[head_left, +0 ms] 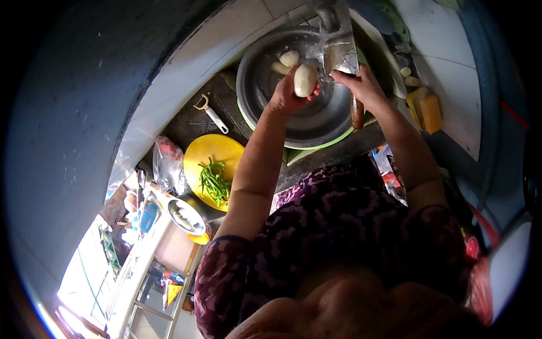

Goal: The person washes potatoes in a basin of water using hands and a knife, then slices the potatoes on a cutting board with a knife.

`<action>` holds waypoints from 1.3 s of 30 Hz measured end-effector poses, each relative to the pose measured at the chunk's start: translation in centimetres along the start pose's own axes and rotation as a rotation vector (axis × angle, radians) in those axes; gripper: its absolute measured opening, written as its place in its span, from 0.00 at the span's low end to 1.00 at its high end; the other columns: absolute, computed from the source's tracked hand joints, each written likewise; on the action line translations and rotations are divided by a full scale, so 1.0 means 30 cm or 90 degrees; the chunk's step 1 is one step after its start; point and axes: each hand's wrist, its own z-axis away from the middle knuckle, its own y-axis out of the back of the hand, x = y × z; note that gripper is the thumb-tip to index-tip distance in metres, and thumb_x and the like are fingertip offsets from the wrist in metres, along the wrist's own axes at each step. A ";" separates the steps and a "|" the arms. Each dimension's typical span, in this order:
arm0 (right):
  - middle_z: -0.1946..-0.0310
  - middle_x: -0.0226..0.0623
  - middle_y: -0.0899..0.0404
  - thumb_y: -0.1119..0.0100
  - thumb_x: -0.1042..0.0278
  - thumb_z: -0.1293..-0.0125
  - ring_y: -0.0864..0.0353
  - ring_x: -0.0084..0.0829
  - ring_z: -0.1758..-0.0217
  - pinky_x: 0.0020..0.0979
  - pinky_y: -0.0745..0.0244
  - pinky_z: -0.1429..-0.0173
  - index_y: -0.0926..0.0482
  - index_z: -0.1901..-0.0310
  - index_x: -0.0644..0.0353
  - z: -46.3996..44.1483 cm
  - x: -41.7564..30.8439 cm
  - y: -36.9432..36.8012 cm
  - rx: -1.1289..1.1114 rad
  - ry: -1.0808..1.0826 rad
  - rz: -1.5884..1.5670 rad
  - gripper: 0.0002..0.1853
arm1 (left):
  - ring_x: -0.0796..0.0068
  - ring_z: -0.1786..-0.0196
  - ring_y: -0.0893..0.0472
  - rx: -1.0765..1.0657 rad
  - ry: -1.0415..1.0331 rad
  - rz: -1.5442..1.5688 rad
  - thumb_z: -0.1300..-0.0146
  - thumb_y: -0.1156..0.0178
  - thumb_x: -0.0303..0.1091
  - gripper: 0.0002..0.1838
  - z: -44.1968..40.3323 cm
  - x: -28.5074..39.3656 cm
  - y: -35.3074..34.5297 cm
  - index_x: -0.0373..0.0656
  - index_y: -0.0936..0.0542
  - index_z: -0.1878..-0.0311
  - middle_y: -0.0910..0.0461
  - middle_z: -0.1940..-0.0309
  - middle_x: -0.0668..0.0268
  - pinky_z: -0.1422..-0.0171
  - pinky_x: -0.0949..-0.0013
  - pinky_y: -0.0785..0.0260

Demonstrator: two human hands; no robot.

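A peeled, pale potato [305, 80] rests in my left hand [289, 94], with the fingers curled round it, above a large grey basin [254, 85]. My right hand [361, 87] grips a cleaver near the top of its wooden handle [357, 113]. The wide blade [341, 53] is wet and lies at the right side of the basin, under the tap [327, 17]. Two more pale pieces [289, 58] lie in the basin, beyond my left hand.
A white-handled peeler [212, 114] lies left of the basin. Nearer me, a yellow board [195, 151] bears green peppers [215, 182]. A metal bowl [187, 217] stands beside it. Yellow sponges [431, 113] sit at the right edge.
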 end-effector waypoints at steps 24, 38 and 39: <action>0.60 0.38 0.17 0.32 0.67 0.39 0.18 0.25 0.58 0.28 0.26 0.56 0.21 0.53 0.70 0.125 0.022 -0.047 -0.008 -0.054 -0.052 0.17 | 0.49 0.39 0.30 0.603 -0.535 -1.181 0.37 0.42 0.37 0.19 -0.290 0.004 0.304 0.55 0.24 0.42 0.29 0.43 0.59 0.37 0.51 0.34; 0.65 0.33 0.17 0.33 0.64 0.38 0.21 0.21 0.66 0.23 0.28 0.62 0.21 0.57 0.69 0.049 0.196 -0.025 0.055 -0.056 -0.003 0.16 | 0.50 0.38 0.31 0.301 -0.323 -0.444 0.49 0.37 0.31 0.31 -0.392 -0.072 0.329 0.45 0.33 0.38 0.31 0.45 0.53 0.39 0.52 0.32; 0.66 0.33 0.17 0.33 0.64 0.37 0.21 0.20 0.66 0.23 0.28 0.62 0.21 0.57 0.68 0.051 0.190 -0.022 0.063 -0.033 -0.025 0.15 | 0.52 0.37 0.33 0.301 -0.336 -0.615 0.47 0.38 0.32 0.30 -0.414 -0.092 0.300 0.45 0.32 0.39 0.31 0.45 0.55 0.38 0.51 0.34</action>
